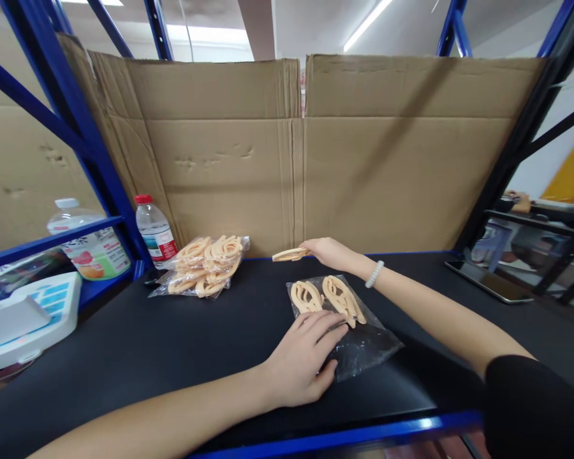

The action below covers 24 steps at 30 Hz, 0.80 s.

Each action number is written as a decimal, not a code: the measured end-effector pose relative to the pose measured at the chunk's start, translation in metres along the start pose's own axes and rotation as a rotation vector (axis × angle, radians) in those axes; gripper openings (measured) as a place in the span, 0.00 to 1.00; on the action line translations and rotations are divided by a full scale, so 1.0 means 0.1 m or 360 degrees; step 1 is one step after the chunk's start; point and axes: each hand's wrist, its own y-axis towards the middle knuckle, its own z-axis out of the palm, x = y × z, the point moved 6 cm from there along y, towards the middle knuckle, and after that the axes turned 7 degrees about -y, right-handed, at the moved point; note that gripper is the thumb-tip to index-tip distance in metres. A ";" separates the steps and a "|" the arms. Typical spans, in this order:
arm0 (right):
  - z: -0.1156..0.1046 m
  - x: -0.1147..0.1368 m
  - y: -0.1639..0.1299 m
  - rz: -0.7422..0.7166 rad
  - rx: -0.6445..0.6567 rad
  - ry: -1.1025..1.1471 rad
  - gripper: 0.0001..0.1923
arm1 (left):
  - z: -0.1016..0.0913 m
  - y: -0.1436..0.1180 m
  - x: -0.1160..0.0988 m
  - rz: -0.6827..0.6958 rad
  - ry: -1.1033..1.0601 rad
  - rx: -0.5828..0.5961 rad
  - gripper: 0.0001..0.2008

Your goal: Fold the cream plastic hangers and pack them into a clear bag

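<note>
A clear plastic bag [363, 354] lies flat on the black tabletop, with flat beige looped pieces [342, 296] showing at its far end. Over the bag's left part rests my left hand [309, 357], fingers stretched out and touching the bag and the lower ends of the pieces. Beyond the bag, my right hand [330, 253] pinches another beige looped piece [289, 255] just above the table, seen nearly edge-on. Whether it is one piece or a few together, I cannot tell. My right fingertips are partly hidden behind the hand.
Filled bags of beige loops [205, 264] are piled at the back left, beside a red-capped bottle [155, 233]. Farther left are a large white-capped jug [93, 245] and a white-and-blue device [33, 315]. A dark phone or tablet [488, 282] lies right. Cardboard [229, 159] walls the back.
</note>
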 end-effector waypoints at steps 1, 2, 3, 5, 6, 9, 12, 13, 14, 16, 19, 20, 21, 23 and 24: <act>-0.14 0.02 -0.17 0.0030 -0.0062 0.0014 0.14 | -0.01 0.00 0.00 -0.0017 0.0007 -0.0023 0.28; -0.30 0.05 -0.36 0.0073 -0.0155 0.0036 0.14 | -0.02 0.00 0.01 -0.0039 0.0014 -0.0050 0.27; -0.48 0.08 -0.57 0.0141 -0.0340 0.0118 0.12 | -0.03 0.00 0.01 -0.0062 0.0020 -0.0077 0.26; -0.77 0.21 -1.02 0.0282 -0.0587 0.0176 0.09 | -0.04 0.00 0.02 -0.0108 0.0039 -0.0120 0.23; -0.89 0.29 -1.24 0.0367 -0.0692 0.0152 0.08 | -0.04 0.00 0.03 -0.0127 0.0050 -0.0135 0.22; -1.11 0.64 -1.84 0.0568 -0.0908 0.0023 0.04 | -0.05 0.00 0.04 -0.0155 0.0085 -0.0180 0.20; -1.11 1.03 -2.14 0.0469 -0.0933 0.0018 0.02 | -0.07 0.00 0.03 -0.0141 0.0103 -0.0245 0.22; -1.08 1.14 -2.17 0.0401 -0.0923 0.0001 0.02 | -0.07 0.00 0.03 -0.0129 0.0110 -0.0265 0.23; -1.04 1.23 -2.16 0.0332 -0.0906 -0.0038 0.04 | -0.08 0.00 0.03 -0.0116 0.0120 -0.0285 0.24; -0.94 1.36 -2.07 0.0170 -0.0875 -0.0198 0.08 | -0.08 0.00 0.02 -0.0095 0.0150 -0.0322 0.25; -0.80 1.45 -1.82 -0.0059 -0.0857 -0.0544 0.11 | -0.09 0.00 0.03 -0.0095 0.0181 -0.0379 0.25; -0.75 1.46 -1.73 -0.0104 -0.0857 -0.0649 0.11 | -0.08 0.00 0.03 -0.0092 0.0180 -0.0397 0.25; -0.71 1.46 -1.65 -0.0132 -0.0852 -0.0731 0.11 | -0.08 0.00 0.03 -0.0085 0.0171 -0.0412 0.25; -0.65 1.47 -1.55 -0.0166 -0.0831 -0.0804 0.11 | -0.09 0.01 0.04 -0.0072 0.0132 -0.0461 0.25; -0.63 1.47 -1.53 -0.0172 -0.0813 -0.0807 0.11 | -0.12 0.01 0.05 -0.0075 0.0104 -0.0508 0.23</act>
